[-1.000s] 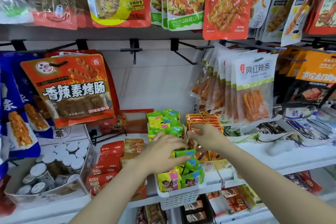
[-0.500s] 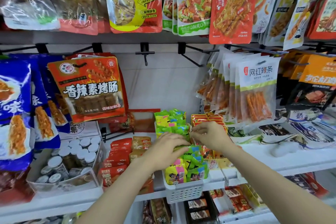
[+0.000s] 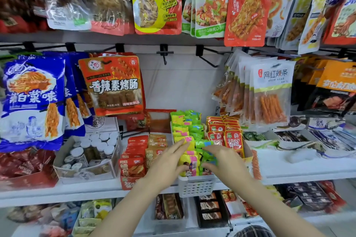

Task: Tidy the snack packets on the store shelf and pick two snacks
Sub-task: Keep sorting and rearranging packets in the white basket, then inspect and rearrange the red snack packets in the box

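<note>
Single head-worn wide-angle view, no second view to share. Looks forward and slightly down at store shelf (image 3: 289, 171) from close range, arm's reach. Frame centred on white basket (image 3: 196, 186) of packets. Hanging packets fill top edge, lower shelf tier at bottom. Both forearms enter from bottom edge. Edges bowed, lower corners blurred.

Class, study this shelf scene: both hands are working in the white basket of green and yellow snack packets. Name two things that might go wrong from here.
1. The white basket juts past the shelf edge; pressure from the left hand or right hand might tip it.
2. The green and yellow packets are packed tight beside the red packets; shuffling may knock some over or mix the rows.
</note>
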Tool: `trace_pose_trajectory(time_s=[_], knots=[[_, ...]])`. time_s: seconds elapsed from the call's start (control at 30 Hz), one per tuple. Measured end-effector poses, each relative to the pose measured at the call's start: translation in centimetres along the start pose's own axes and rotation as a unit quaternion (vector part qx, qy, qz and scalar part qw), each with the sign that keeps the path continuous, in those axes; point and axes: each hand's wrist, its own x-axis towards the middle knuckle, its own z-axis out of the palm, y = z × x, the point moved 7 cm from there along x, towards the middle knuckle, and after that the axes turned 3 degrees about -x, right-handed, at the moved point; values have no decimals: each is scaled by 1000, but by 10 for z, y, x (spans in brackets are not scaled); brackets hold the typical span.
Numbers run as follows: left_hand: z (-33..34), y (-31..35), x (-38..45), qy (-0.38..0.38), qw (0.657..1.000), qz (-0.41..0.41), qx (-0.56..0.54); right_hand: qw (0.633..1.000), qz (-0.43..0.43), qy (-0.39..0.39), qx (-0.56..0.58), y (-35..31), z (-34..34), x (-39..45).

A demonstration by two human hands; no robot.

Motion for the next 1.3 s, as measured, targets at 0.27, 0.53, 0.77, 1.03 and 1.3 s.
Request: trace_pose_trajectory(time_s=[0.27, 0.53, 0.77, 1.03, 1.3], knots=[[-17, -26, -31, 47, 998, -36, -4, 998, -14, 57, -37, -15, -5, -13], [-70, -100, -84, 130, 981, -139, 22, 984, -137, 94, 67, -110, 17, -9], [-71, -135, -99, 202, 960, -181, -67, 988, -103, 35, 111, -151, 59, 38], [-58, -162, -107, 309, 907, -195, -207, 980, -73, 51, 180, -157, 99, 58], [-45, -174, -107, 375, 879, -189, -225, 956, -40, 66, 283, -144, 124, 66]])
